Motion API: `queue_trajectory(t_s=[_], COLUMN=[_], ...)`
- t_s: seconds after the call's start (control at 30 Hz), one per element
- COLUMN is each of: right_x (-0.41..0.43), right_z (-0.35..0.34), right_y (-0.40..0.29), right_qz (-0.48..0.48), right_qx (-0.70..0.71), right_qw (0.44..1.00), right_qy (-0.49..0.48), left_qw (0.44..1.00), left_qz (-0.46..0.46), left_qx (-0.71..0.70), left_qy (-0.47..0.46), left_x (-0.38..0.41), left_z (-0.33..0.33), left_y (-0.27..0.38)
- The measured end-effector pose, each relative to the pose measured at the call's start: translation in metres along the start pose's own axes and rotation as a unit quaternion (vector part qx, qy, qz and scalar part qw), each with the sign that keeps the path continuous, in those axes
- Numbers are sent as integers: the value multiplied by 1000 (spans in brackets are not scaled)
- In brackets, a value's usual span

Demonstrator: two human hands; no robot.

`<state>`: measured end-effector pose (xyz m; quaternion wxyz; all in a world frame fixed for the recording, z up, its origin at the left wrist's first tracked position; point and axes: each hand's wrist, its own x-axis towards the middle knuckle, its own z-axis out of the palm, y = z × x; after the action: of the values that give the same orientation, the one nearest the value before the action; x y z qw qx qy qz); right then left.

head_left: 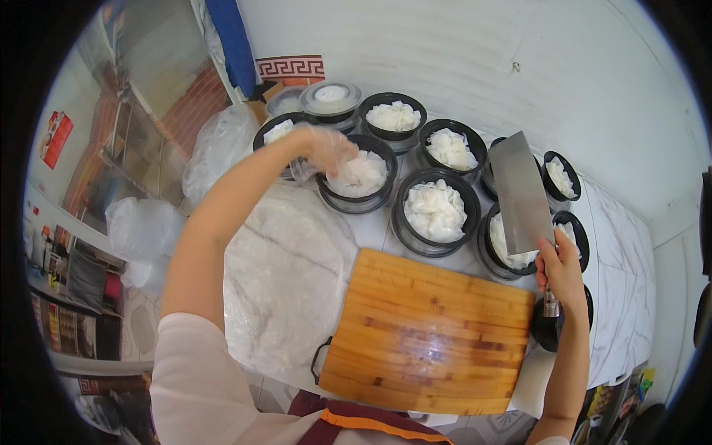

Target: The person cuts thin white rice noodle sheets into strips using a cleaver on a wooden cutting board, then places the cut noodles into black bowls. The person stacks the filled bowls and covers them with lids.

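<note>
My right hand [562, 278] grips the handle of a Chinese cleaver [523, 194], its broad steel blade raised over the bowls at the right. A clear plastic glove seems to cover my left hand [329, 153], which is blurred. Its fingers reach into a black bowl at the flat white noodles [361, 177]; whether they pinch any is hidden. Just right of it stands another black bowl [396, 222] heaped with white noodles [435, 211]. In front of me lies a wooden cutting board [431, 334] with a bare, wet-looking top.
Several more noodle bowls [453, 149] line the wall side of the marble-patterned table [617, 267]. Lidded containers [331, 100] stand at the back left. A large clear plastic sheet [283, 289] covers the table left of the board. Plastic bags [219, 150] bulge at the left edge.
</note>
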<state>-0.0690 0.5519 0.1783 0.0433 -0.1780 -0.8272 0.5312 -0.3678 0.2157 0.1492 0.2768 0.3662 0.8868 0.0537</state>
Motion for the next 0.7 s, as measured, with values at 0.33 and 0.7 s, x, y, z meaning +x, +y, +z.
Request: queue_trajectory(t_s=[0.33,0.7], right_x=[-16,-61], right_z=[-1,-17], right_y=[1,14], right_qz=[1,13], right_qx=[15,22], right_qw=[1000,999], right_qy=[-8,37], left_qw=[973,975], left_qz=[18,57], left_qx=[32,-20], left_qy=[227,213], left_x=[60,-23], left_z=[61,13], left_y=[-14,4])
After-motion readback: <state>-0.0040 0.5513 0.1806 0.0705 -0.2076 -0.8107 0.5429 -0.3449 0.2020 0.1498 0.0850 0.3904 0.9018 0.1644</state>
